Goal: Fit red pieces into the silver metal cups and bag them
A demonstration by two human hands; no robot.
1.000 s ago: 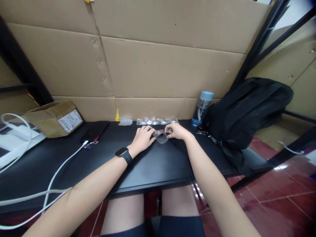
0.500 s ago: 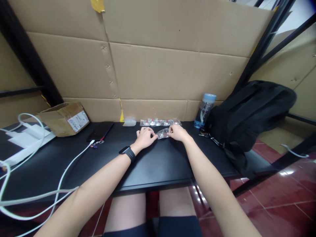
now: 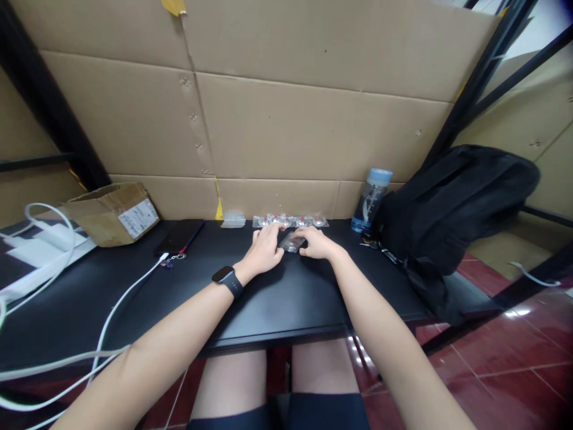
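A small clear plastic packet [image 3: 292,242] with something shiny and a bit of red inside lies on the black table, between my hands. My right hand [image 3: 317,243] has its curled fingers and thumb on the packet's right side. My left hand [image 3: 267,249] is just left of the packet with its fingers stretched forward. Its fingertips reach the front of a row of similar clear packets [image 3: 317,221] with silvery and red contents, set along the back cardboard. Whether those fingertips touch the row, I cannot tell. A dark watch is on my left wrist.
At the back left are a clear plastic piece [image 3: 233,219], a phone [image 3: 179,237] with a white cable, an open cardboard box [image 3: 114,218] and white chargers [image 3: 54,245]. To the right stand a water bottle [image 3: 370,200] and a black backpack [image 3: 456,209]. Cardboard [image 3: 277,131] walls the back.
My left hand has let go of the packet's left end and stretched its fingers forward toward the row. The packet and my right hand's fingers have shifted slightly left.
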